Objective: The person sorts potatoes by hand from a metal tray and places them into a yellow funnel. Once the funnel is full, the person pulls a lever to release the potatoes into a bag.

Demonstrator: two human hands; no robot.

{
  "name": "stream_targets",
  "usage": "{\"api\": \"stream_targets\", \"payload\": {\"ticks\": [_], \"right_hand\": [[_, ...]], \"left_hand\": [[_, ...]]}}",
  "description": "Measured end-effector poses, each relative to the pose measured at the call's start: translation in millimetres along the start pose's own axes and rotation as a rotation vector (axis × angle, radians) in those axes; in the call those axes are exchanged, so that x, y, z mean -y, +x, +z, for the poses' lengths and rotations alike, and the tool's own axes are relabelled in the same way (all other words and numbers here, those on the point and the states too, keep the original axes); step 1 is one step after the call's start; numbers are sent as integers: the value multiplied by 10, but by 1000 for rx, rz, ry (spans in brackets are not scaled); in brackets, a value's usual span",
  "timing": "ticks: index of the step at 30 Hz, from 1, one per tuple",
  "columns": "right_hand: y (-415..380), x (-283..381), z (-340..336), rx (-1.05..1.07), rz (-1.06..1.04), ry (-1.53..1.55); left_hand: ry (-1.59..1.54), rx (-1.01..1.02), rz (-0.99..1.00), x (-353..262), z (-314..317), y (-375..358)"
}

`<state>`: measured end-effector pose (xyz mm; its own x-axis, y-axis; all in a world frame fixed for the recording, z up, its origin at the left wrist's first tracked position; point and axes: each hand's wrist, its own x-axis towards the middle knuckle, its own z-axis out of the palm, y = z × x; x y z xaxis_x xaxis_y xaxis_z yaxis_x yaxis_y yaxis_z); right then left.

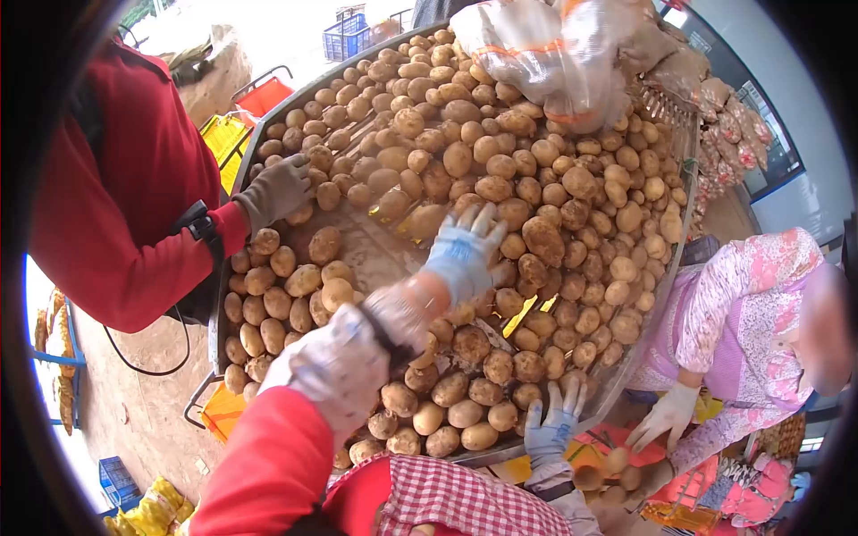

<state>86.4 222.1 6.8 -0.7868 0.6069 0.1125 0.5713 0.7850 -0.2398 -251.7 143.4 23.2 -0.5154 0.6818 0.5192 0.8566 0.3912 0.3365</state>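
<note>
A large heap of potatoes (536, 237) covers a metal-rimmed sorting table (666, 299). My left hand (465, 255), in a white and blue glove, stretches over the middle of the heap. Its fingers are spread and rest on or just above the potatoes beside a bare, dirty patch of tabletop (375, 255). At the near right edge, my right hand (554, 424) wears a matching glove. Its fingers are straight and apart next to potatoes at the rim, with nothing held in them.
On the left, a co-worker's grey-gloved hand (281, 188) touches potatoes. Another co-worker's gloved hand (666, 415) is over potatoes by a red-orange crate (666, 487). A translucent sack (554, 62) lies on the far edge. Yellow and orange crates (225, 147) stand beside the table.
</note>
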Motion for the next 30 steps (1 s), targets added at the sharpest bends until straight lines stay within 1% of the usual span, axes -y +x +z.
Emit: {"api": "stream_targets", "payload": {"ticks": [1, 2, 4, 5, 6, 8, 9, 10, 12, 13, 14, 17, 19, 22, 23, 24, 26, 28, 30], "right_hand": [[-5, -26, 37, -29, -7, 10], [-6, -29, 34, -32, -1, 8], [-7, -27, 36, -21, 9, 8], [-16, -20, 37, -22, 26, 9], [-8, -18, 33, -27, 14, 24], [-10, -37, 22, -32, 1, 40], [-15, -44, 28, -41, -8, 29], [-10, -43, 40, -50, -20, 20], [-12, -33, 61, -61, -25, 27], [-2, -43, 58, -72, -35, 26], [9, -55, 61, -75, -37, 26], [-21, -62, 84, -71, -35, 34], [-4, -73, 91, -105, -56, 28], [-7, -67, 95, -101, -38, 33], [2, -53, 73, -89, -34, 29], [-3, -46, 71, -82, -38, 34], [0, -41, 72, -92, -29, 39], [-7, -52, 77, -88, -30, 27], [-15, -46, 86, -114, -43, 13]], "left_hand": [[162, -93, 0, 76, 222, 78], [158, -92, 6, 92, 236, 126], [219, 141, 48, 63, 164, 223], [230, 303, -11, 26, 134, 255], [225, 310, 1, -2, 42, 279], [228, 494, -16, 64, -134, 263], [311, 430, 84, 136, -158, 253], [317, 431, 85, 217, -190, 284], [147, 490, -97, 365, -265, 366], [169, 471, -44, 461, -204, 342], [171, 468, -44, 472, -157, 331], [176, 544, 1, 352, -134, 254], [251, 732, -79, 152, -219, 113], [166, 706, -68, 177, -527, -202], [57, 599, -69, 279, -585, -382], [60, 604, -77, 376, -625, -520], [45, 461, -384, 536, -717, -720], [53, 480, -412, 599, -965, -862], [62, 503, -432, 527, -1052, -952]]}}
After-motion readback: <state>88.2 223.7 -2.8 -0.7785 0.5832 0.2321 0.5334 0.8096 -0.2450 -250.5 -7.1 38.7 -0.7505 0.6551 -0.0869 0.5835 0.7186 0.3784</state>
